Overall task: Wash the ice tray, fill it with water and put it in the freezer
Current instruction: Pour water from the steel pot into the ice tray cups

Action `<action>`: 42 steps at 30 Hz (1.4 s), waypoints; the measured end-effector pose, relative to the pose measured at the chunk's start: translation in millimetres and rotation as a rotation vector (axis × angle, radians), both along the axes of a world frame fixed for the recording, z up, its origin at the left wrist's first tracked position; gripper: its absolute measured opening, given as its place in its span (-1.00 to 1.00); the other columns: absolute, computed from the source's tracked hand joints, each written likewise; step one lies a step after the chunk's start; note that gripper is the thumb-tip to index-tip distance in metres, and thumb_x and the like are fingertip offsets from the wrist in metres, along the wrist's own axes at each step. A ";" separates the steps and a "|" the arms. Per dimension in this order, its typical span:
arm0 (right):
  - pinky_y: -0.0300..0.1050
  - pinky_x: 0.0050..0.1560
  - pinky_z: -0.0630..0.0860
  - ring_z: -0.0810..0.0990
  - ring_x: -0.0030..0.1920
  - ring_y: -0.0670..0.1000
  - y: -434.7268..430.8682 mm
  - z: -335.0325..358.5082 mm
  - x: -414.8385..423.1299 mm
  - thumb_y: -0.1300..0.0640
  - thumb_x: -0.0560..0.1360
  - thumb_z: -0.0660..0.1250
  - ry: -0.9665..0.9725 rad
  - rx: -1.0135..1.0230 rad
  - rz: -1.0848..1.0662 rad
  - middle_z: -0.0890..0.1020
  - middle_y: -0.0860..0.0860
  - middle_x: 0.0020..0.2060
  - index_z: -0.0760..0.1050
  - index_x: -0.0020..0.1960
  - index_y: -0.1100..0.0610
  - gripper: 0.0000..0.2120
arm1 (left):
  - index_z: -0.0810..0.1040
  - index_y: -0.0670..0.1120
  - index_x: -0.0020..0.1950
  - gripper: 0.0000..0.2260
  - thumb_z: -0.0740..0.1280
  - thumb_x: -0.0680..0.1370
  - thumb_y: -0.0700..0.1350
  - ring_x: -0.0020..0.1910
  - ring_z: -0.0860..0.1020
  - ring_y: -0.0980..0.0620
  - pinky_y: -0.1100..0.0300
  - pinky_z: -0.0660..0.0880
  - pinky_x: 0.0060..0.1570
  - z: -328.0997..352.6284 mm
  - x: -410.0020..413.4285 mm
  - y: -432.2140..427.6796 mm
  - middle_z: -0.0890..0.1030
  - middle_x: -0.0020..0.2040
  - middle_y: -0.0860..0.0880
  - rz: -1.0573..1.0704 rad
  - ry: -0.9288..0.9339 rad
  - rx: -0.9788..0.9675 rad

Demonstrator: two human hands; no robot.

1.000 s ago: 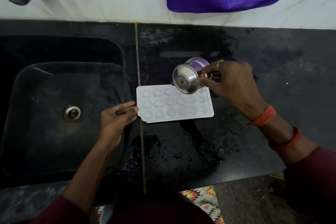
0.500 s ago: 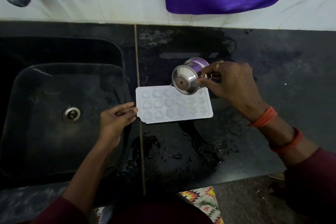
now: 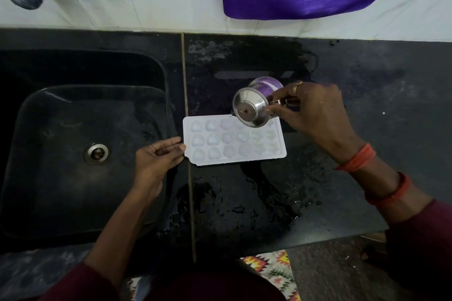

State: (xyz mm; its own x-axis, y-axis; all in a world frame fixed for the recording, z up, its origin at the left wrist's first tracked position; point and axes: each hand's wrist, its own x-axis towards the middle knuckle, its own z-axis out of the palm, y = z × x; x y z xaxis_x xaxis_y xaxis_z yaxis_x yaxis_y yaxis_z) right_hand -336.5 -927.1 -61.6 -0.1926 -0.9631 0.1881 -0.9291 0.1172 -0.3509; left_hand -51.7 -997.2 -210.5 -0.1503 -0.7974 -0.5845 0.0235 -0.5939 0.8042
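Though rectangular, dimpled white plastic tray (image 3: pixel 187 129)

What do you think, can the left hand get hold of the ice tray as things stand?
Probably yes. The left hand lies open, fingertips at the left edge of the ice tray, with nothing between them. The right hand tilts a steel cup over its far edge only.
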 end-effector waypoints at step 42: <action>-0.05 -0.12 0.64 0.70 -0.21 0.01 -3.8 5.4 2.3 -0.05 0.41 0.55 -0.001 -0.030 -0.002 0.74 0.03 -0.15 0.72 -0.01 0.07 -0.76 | 0.66 -0.19 0.07 -0.82 0.49 0.48 -0.32 -0.20 0.70 0.15 0.32 0.64 -0.14 0.8 -0.2 0.3 0.74 -0.22 -0.01 0.011 -0.002 0.008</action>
